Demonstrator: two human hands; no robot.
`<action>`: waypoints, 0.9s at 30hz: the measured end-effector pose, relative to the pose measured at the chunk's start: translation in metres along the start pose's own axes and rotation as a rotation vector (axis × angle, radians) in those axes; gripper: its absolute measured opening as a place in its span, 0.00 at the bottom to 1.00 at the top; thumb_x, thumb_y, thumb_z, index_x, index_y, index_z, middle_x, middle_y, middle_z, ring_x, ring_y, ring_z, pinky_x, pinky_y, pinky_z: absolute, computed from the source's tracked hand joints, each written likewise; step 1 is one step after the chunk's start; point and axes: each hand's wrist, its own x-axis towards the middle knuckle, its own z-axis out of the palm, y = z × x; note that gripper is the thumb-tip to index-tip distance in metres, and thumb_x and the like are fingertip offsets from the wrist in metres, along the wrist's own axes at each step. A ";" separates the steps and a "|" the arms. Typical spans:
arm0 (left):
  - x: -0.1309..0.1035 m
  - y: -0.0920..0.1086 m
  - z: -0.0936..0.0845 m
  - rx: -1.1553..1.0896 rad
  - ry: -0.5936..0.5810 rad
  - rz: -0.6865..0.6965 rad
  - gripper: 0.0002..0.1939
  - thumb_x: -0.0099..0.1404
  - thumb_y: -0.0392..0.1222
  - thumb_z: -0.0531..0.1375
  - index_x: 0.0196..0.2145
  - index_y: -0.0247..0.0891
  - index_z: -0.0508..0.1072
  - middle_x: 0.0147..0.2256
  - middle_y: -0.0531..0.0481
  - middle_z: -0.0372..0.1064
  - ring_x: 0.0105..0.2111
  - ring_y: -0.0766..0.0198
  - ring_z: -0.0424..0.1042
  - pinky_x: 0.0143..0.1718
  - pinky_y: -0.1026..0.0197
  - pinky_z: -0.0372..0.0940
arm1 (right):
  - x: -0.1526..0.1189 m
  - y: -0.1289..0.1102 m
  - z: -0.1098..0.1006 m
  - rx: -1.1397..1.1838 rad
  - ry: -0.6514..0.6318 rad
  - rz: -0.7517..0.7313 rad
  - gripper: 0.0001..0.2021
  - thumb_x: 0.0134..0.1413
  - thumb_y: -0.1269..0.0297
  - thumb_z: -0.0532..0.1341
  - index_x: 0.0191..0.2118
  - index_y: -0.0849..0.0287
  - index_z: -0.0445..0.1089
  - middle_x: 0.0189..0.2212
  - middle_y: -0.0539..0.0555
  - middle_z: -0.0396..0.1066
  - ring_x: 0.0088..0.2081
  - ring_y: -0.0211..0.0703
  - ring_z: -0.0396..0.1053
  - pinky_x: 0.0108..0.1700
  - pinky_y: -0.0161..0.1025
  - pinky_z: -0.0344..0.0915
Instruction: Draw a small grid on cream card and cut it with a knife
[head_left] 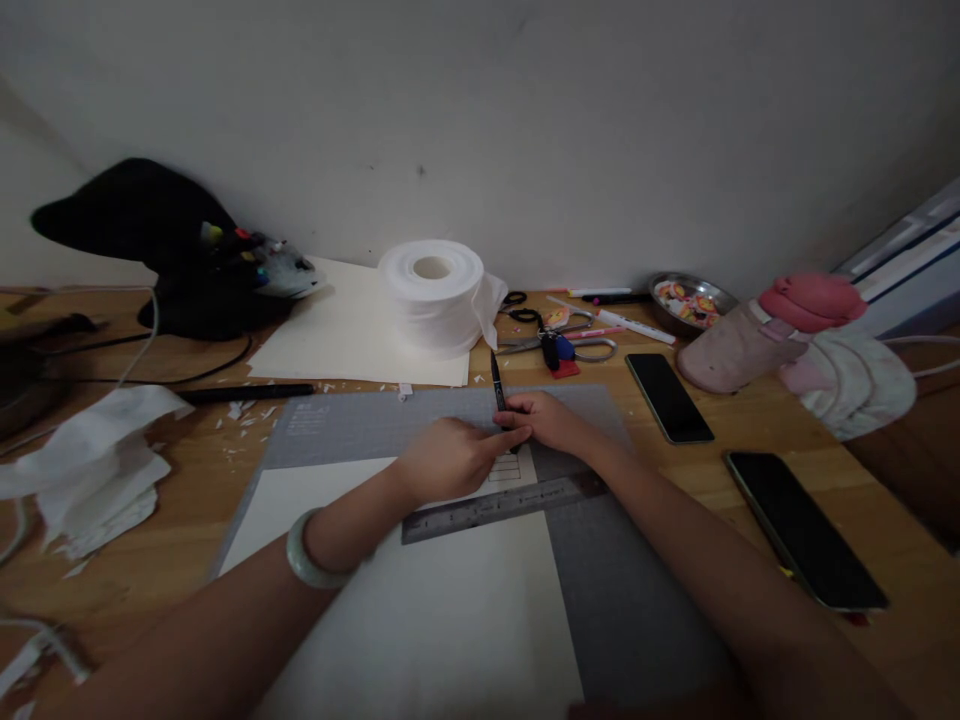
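Note:
A slim black pen points up and away from me, held in the fingers of my right hand. My left hand, with a pale bangle on its wrist, meets it there. Its index finger reaches across the pen's lower end and touches the right fingers, while the other fingers are curled. Whatever they hold is hidden. Just below the hands lies a metal ruler, slanting across a white sheet. Small ruled boxes show on the paper near its top right corner. Under the sheet is a grey cutting mat.
Behind the mat stand a tissue roll on paper, scissors, pens and a metal bowl. To the right are two phones and a pink bottle. Crumpled tissue, scraps and a black bag lie left.

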 end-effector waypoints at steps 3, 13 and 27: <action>0.001 0.001 -0.002 -0.002 -0.026 -0.009 0.23 0.61 0.33 0.50 0.55 0.39 0.62 0.25 0.49 0.72 0.22 0.64 0.69 0.24 0.65 0.60 | 0.000 -0.001 0.000 0.009 0.011 0.003 0.22 0.49 0.47 0.55 0.19 0.59 0.51 0.19 0.45 0.50 0.23 0.32 0.48 0.25 0.33 0.45; 0.000 0.001 -0.001 -0.004 -0.028 -0.020 0.23 0.62 0.34 0.50 0.55 0.40 0.62 0.25 0.48 0.72 0.22 0.63 0.69 0.23 0.64 0.61 | -0.002 -0.004 -0.001 0.038 0.040 0.006 0.20 0.50 0.52 0.56 0.18 0.59 0.51 0.18 0.44 0.49 0.22 0.32 0.47 0.25 0.33 0.45; -0.003 -0.002 0.007 -0.055 0.070 -0.013 0.20 0.63 0.36 0.49 0.53 0.39 0.64 0.26 0.49 0.72 0.21 0.65 0.69 0.24 0.65 0.61 | -0.001 0.002 -0.003 0.227 0.123 0.050 0.17 0.46 0.53 0.59 0.19 0.60 0.58 0.16 0.44 0.55 0.20 0.31 0.51 0.23 0.33 0.47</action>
